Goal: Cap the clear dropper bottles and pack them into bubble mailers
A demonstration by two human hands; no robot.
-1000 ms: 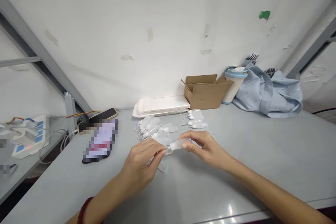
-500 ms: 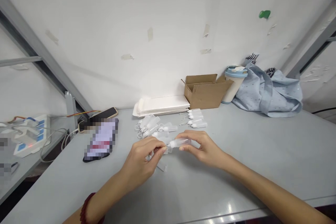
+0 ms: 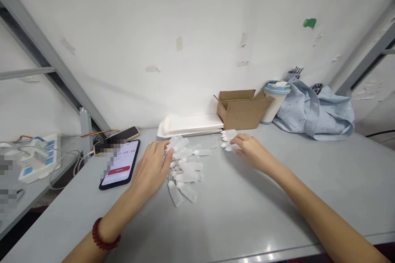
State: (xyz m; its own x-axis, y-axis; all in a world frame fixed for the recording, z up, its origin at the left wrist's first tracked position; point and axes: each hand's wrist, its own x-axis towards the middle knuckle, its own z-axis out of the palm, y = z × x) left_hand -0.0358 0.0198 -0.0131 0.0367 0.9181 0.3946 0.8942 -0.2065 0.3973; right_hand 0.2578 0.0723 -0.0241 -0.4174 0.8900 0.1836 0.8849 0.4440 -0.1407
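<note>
Bottles [image 3: 187,176], translucent white with thin cords at their necks, lie heaped on the grey bench [image 3: 247,218] in front of the left hand [image 3: 152,164]. That hand reaches in at the heap's left edge and hides part of it; its thumb and forefinger stand slightly apart there, though whether this grip pinches a bottle cannot be told. A dark red bracelet [image 3: 105,236] circles the left wrist.

To the right, a smaller group of the same bottles [image 3: 228,134] lies with cords pointing left. The right hand [image 3: 247,148] has its fingertips at these bottles' right ends, covering some of them; whether its grip is clamped on one cannot be seen.

Just behind the heap, a stack of flat white packets [image 3: 193,123] bounds the reach toward the wall [image 3: 200,70]. An open cardboard box [image 3: 242,113] stands directly behind the smaller group, with a blue-lidded cup [image 3: 274,102] beside it and a crumpled light blue bag [image 3: 317,111] farther right.

On the left side, a phone with a lit screen [image 3: 120,164] lies near the left hand, and a dark-screened phone [image 3: 119,139] rests behind it. Cables run toward a white power strip [image 3: 41,158] beyond the bench's left edge.
</note>
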